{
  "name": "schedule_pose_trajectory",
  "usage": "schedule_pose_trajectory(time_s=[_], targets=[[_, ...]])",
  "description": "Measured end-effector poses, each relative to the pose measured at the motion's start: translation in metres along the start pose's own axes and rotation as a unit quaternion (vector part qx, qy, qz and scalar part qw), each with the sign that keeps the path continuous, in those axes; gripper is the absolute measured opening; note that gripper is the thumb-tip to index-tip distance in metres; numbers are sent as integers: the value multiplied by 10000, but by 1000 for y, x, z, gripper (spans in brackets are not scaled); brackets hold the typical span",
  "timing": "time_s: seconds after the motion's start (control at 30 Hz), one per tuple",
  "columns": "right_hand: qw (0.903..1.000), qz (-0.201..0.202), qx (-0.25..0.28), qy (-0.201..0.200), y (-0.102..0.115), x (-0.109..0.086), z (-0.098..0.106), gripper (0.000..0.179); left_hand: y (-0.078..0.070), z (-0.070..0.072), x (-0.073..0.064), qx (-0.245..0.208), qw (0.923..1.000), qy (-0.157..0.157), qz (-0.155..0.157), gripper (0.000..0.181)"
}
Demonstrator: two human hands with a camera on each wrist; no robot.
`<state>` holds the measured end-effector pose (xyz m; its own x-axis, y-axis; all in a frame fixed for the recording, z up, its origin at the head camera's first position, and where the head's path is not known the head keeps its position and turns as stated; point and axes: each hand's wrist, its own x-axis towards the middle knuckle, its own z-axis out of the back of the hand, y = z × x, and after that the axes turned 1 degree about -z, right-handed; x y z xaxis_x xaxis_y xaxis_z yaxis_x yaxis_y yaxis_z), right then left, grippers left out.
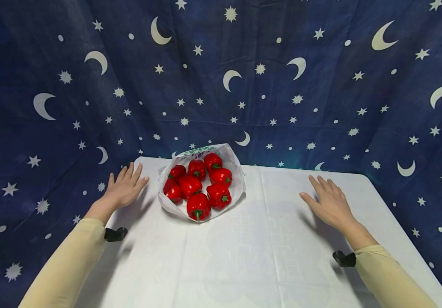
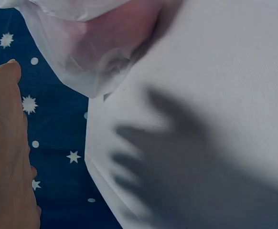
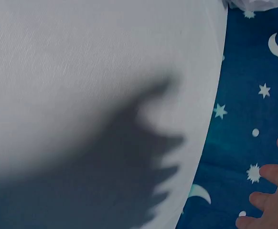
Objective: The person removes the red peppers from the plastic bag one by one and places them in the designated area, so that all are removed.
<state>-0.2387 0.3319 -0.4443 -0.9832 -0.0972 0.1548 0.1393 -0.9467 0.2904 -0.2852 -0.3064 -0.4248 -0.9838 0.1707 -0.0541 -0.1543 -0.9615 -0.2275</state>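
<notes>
A white plastic bag (image 1: 174, 210) stands with its mouth spread wide near the far edge of the table, holding several red bell peppers (image 1: 190, 187) with green stems. To the left of the bag, my left hand (image 1: 125, 188) hovers over the table with its fingers spread, holding nothing. My right hand (image 1: 330, 203) is raised over the right part of the table, fingers extended and apart from the bag. In the left wrist view the bag's side (image 2: 81, 57) shows red through the thin plastic.
The white-covered table (image 1: 236, 256) has fold creases and ends at a rounded far right corner. Behind it and along both sides hangs a dark blue curtain (image 1: 205, 90) with moons and stars. Both hands cast shadows on the tabletop.
</notes>
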Motion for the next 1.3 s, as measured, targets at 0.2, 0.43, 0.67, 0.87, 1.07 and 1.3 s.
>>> schedule_pose_trajectory(time_s=[0.2, 0.43, 0.67, 0.87, 1.07, 1.3], targets=[[9996, 239, 132, -82, 12, 2, -2, 85, -1, 4, -2, -187, 9996, -206, -103, 86], [9986, 458, 221, -108, 23, 5, -5, 84, -4, 10, -7, -280, 9991, -277, -159, 84], [9964, 685, 494, -125, 38, 8, -7, 81, -7, 16, -9, -562, 9978, -200, -303, 80], [9944, 866, 599, 44, 55, 12, -10, 83, -11, 18, -10, -952, 9936, -266, -543, 76], [9914, 1048, 763, 179, 74, 16, -14, 83, -18, 21, -11, -1174, 9897, -341, -741, 73], [9884, 1231, 855, 237, 93, 21, -20, 82, -21, 21, -10, -1817, 9750, -488, -1179, 70]])
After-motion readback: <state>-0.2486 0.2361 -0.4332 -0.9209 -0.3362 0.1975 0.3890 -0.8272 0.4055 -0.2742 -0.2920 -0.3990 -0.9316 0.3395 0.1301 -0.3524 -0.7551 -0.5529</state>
